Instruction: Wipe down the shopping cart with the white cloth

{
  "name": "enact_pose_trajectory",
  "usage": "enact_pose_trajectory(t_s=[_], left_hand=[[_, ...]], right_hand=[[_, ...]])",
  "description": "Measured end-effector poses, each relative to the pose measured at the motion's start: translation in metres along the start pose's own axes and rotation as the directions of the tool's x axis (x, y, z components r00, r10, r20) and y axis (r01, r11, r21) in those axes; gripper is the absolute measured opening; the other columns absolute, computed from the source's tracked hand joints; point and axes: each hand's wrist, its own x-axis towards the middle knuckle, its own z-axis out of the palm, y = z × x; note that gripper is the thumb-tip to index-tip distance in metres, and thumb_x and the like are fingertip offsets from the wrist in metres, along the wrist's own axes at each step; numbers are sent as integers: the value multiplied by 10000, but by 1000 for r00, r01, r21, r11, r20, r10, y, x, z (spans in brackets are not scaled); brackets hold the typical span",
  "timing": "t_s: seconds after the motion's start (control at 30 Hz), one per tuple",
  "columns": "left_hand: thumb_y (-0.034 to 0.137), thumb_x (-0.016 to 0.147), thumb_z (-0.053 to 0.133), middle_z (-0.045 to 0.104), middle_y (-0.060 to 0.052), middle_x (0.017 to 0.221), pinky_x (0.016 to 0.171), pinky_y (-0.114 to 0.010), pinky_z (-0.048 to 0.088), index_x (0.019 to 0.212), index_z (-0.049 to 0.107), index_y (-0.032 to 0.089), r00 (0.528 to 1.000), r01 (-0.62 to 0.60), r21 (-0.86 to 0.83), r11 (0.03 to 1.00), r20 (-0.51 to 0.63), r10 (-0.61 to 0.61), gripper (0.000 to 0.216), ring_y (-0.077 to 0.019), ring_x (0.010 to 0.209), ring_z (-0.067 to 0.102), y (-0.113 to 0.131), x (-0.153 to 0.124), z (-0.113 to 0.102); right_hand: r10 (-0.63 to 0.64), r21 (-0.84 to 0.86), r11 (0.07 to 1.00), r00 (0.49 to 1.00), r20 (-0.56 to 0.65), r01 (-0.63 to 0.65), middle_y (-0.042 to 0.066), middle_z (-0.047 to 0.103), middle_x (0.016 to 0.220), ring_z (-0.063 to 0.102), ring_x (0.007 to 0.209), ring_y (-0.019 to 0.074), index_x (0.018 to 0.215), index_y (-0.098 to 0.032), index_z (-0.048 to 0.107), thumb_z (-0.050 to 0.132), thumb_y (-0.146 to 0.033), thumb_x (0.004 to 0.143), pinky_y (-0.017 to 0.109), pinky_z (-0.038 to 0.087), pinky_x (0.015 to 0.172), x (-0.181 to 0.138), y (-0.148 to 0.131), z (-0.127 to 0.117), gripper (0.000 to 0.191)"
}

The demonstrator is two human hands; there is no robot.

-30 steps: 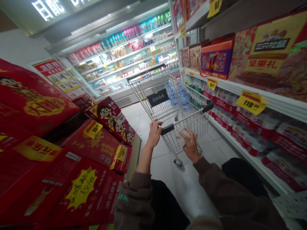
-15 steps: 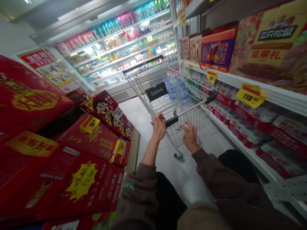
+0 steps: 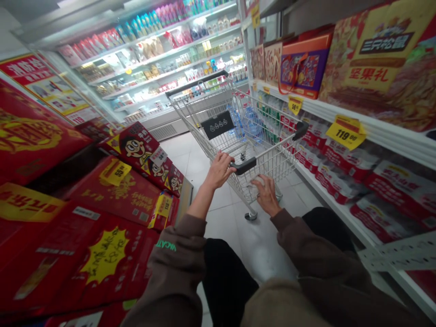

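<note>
A wire shopping cart (image 3: 218,97) stands in the aisle ahead of me, with a black sign panel (image 3: 218,124) inside and water bottles (image 3: 250,125) in its basket. My left hand (image 3: 220,170) is wrapped round the left end of the cart's black handle (image 3: 243,165). My right hand (image 3: 265,195) is lower, its fingers hooked on the cart's rear wire grid under the handle, over something pale I cannot make out. Both arms wear brown sleeves.
Stacks of red gift cartons (image 3: 112,200) with yellow price tags crowd the left side. On the right run white shelves (image 3: 374,131) with boxed goods and a yellow 119.00 tag (image 3: 345,135). A lit refrigerated display (image 3: 163,59) closes the aisle's far end. The floor is white tile (image 3: 238,227).
The cart has rolled forward and a little left along the aisle. My left hand has closed more firmly on the handle; my right hand stays on the rear grid.
</note>
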Motion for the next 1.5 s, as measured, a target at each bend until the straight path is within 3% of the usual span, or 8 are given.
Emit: enact_pose_trajectory(t_s=[0.23, 0.47, 0.63, 0.87, 1.03, 1.13, 1.4, 1.5], left_hand=[[702, 1001, 149, 610, -104, 1062, 1230, -464, 332, 1088, 640, 213, 997, 68, 64, 996, -26, -67, 698, -290, 1243, 511, 17, 5, 11], [680, 1013, 237, 616, -83, 1055, 1185, -455, 354, 1090, 643, 214, 996, 71, 102, 992, -55, -66, 623, -281, 1179, 541, 42, 16, 21], [660, 1015, 251, 632, -82, 1025, 1175, -441, 370, 1058, 629, 211, 994, 60, 167, 984, -96, -45, 589, -274, 1116, 555, 53, 23, 26], [644, 1026, 234, 645, -93, 1047, 1125, -438, 398, 1091, 627, 211, 996, 66, 202, 977, -64, -54, 588, -281, 1129, 552, 69, 29, 25], [644, 1031, 214, 656, -104, 1051, 1116, -445, 382, 1084, 631, 209, 996, 80, 212, 974, -52, -71, 605, -288, 1127, 541, 88, 36, 28], [665, 1020, 191, 652, -111, 1049, 1071, -430, 397, 1068, 630, 202, 994, 93, 226, 970, -69, -79, 640, -293, 1111, 540, 96, 40, 32], [683, 1009, 149, 652, -114, 1058, 1051, -430, 385, 1055, 629, 213, 993, 108, 231, 967, -61, -96, 673, -299, 1102, 539, 110, 48, 35], [683, 1010, 156, 654, -117, 1057, 1033, -428, 395, 1045, 628, 214, 994, 109, 239, 965, -47, -101, 666, -301, 1100, 540, 111, 49, 33]], right_hand=[[57, 29, 998, 992, -113, -54, 125, 431, 1377, 466, 1236, 304, 1283, -253, 572, 483, 57, 645, 535, 466, 1071, 2, -9, -3, 715], [82, 25, 997, 988, -131, -79, 136, 432, 1383, 453, 1256, 318, 1284, -241, 562, 487, 32, 638, 550, 437, 1069, -6, 6, -3, 706], [60, 12, 998, 996, -70, -60, 130, 449, 1365, 475, 1208, 298, 1262, -232, 580, 473, 42, 625, 519, 469, 1027, -17, 18, -23, 702], [23, 23, 1000, 979, -200, -19, 122, 438, 1395, 483, 1276, 310, 1277, -285, 559, 572, -46, 783, 532, 461, 1055, 7, 2, -39, 549], [54, -25, 998, 986, -159, -59, 135, 442, 1370, 471, 1251, 307, 1255, -246, 573, 520, 21, 726, 524, 467, 1042, -22, 10, -31, 595], [76, -14, 997, 992, -102, -78, 143, 452, 1364, 469, 1240, 309, 1238, -218, 597, 498, 44, 666, 509, 472, 1029, -40, 18, -39, 637], [95, 2, 995, 975, -203, -97, 126, 442, 1381, 463, 1257, 305, 1250, -248, 609, 546, -1, 740, 520, 435, 1068, -10, 10, -58, 571], [126, -61, 989, 986, -105, -133, 129, 461, 1370, 444, 1250, 308, 1230, -248, 641, 534, 13, 741, 517, 441, 1061, -16, 8, -55, 564]])
